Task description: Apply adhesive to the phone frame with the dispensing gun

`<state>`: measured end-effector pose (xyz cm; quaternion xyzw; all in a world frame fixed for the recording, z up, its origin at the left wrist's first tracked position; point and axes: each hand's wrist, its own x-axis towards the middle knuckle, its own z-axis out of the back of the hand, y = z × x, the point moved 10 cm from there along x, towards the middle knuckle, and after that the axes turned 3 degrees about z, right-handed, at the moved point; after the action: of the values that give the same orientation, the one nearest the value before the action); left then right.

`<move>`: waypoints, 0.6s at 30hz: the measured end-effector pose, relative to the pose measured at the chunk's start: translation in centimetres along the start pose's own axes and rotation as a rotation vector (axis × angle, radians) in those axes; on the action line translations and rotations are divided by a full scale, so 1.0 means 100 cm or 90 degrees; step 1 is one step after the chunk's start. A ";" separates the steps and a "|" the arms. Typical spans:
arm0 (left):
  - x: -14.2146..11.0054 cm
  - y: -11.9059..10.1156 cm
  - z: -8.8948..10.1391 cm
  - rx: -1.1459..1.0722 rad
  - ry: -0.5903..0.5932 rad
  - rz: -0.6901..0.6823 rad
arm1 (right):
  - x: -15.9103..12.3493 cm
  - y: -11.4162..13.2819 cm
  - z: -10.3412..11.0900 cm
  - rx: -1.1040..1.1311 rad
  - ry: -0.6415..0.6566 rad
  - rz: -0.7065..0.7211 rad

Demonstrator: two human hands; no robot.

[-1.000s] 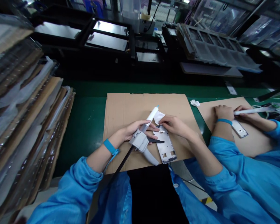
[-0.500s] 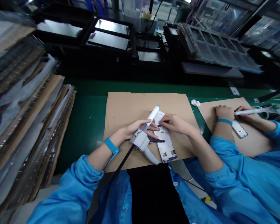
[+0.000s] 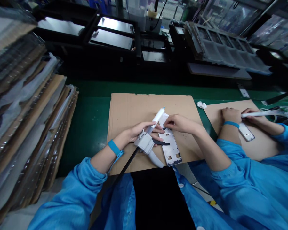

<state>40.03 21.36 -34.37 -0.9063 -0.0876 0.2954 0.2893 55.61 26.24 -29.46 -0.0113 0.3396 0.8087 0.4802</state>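
Observation:
My left hand (image 3: 138,131) is wrapped around a glue dispensing gun (image 3: 144,142), which has a white barrel, a blue tip, a grey body and a curved lever. Its barrel points up and away from me, and its black hose runs back toward my lap. Partly under my left fingers lies a silver phone frame (image 3: 174,148), flat on the cardboard; a dark, slim piece (image 3: 162,142) reaches across it. At the frame's far end, my right hand (image 3: 179,124) is closed in a pinch beside a white piece (image 3: 163,119). What sits between those fingertips is hidden.
A cardboard sheet (image 3: 124,108) covers part of the green bench (image 3: 91,127). Tall stacked cardboard and plastic (image 3: 38,127) stand at left. Black trays with panels (image 3: 112,41) line the back. At right, a co-worker's hands (image 3: 231,115) work over another phone frame (image 3: 246,131).
The view has shifted very slightly. My right wrist and forearm have moved a little, the fingertips staying at the frame's far end. My left hand keeps its hold on the dispensing gun.

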 end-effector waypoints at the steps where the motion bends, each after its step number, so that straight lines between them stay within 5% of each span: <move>1: 0.000 0.000 0.000 -0.001 0.002 0.001 | 0.000 -0.002 0.000 -0.004 -0.005 -0.002; 18: -0.002 -0.001 -0.001 0.008 -0.004 0.001 | 0.000 -0.007 0.005 -0.020 0.005 -0.011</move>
<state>39.94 21.36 -34.15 -0.9036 -0.0858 0.2988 0.2946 56.31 26.72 -29.49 -0.0250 0.3283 0.8097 0.4858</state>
